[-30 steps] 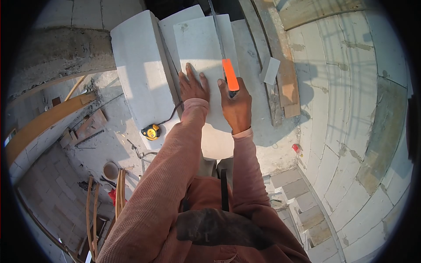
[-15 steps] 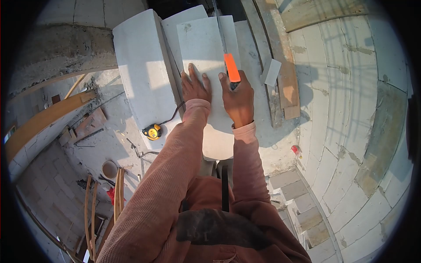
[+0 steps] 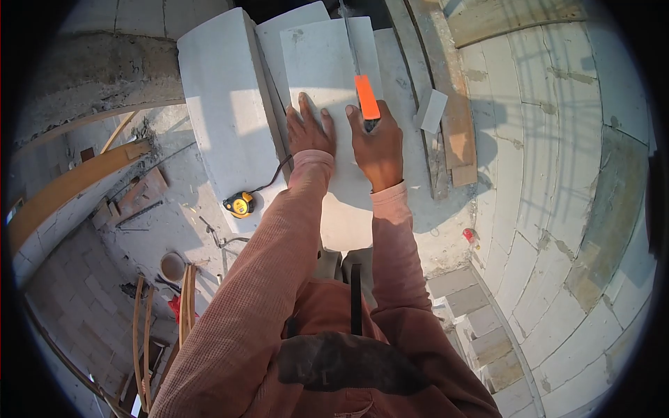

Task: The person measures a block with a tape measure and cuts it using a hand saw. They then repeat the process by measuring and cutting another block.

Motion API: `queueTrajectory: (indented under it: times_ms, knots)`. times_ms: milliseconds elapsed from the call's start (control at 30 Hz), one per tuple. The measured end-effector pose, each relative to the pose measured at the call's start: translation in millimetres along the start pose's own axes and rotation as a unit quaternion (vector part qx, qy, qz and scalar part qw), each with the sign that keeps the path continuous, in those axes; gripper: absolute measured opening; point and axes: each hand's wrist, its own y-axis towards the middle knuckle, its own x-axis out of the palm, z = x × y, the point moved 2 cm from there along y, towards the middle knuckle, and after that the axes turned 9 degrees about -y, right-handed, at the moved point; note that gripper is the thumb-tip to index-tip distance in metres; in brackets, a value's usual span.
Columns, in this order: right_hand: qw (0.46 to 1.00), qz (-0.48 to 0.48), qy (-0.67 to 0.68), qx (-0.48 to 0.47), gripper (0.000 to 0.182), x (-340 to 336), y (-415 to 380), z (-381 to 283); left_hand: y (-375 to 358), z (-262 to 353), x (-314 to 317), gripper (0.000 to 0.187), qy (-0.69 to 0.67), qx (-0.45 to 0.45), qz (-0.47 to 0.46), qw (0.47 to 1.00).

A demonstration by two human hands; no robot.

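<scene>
My right hand [image 3: 378,145] is closed around the handle of a hand saw [image 3: 366,97], whose handle is orange and black. Its narrow blade points away from me and lies in a cut along the right part of a white block [image 3: 317,66]. With fingers spread, my left hand [image 3: 310,131] presses flat on that block, left of the saw. Another large white block [image 3: 226,104] lies to the left, and a yellow and black tape measure [image 3: 240,205] rests on its near end.
Wooden planks [image 3: 456,132] run along the right, with a small white offcut [image 3: 433,111] on them. A block wall [image 3: 543,174] rises further right. At lower left are a round bucket [image 3: 173,266] and upright wooden strips [image 3: 187,303]. A red item [image 3: 469,235] lies by the wall.
My right hand and the saw have moved slightly away from me along the cut. My left hand stays on the block; the view has shifted a little.
</scene>
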Motion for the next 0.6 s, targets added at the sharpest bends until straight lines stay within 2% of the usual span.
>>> queueTrajectory:
  times_ms: [67, 133, 267, 367, 433, 500, 600]
  knots:
    - [1.000, -0.001, 0.017, 0.007, 0.033, -6.0, -10.7, 11.2, -13.0, 0.2, -4.3, 0.064, -0.008, -0.013, -0.013, 1.000]
    - [0.998, -0.023, -0.017, 0.061, 0.030, -20.8, -56.1, 17.2, 3.6, 4.4, -4.2, 0.063, -0.014, -0.005, -0.004, 1.000]
    - [0.999, 0.015, -0.043, 0.022, 0.022, -52.0, -172.9, 35.2, 0.9, -1.3, 3.7, 0.063, 0.014, -0.004, 0.002, 1.000]
    - [0.999, 0.025, -0.012, 0.027, 0.025, -36.8, -138.1, 36.9, -3.7, -3.3, 2.6, 0.062, 0.016, 0.003, 0.009, 1.000]
    - [1.000, 0.001, 0.001, -0.008, 0.028, -14.3, -66.5, 32.6, -1.1, -1.8, 1.1, 0.062, 0.010, 0.012, 0.018, 1.000]
    - [0.997, 0.021, -0.003, -0.069, 0.030, 0.8, -10.3, 13.4, -1.9, -2.6, 2.0, 0.062, 0.013, 0.017, 0.024, 0.999]
    - [0.999, 0.031, 0.009, -0.036, 0.030, 4.5, -24.5, 27.3, -4.3, 1.8, -5.8, 0.064, -0.016, -0.014, -0.023, 1.000]
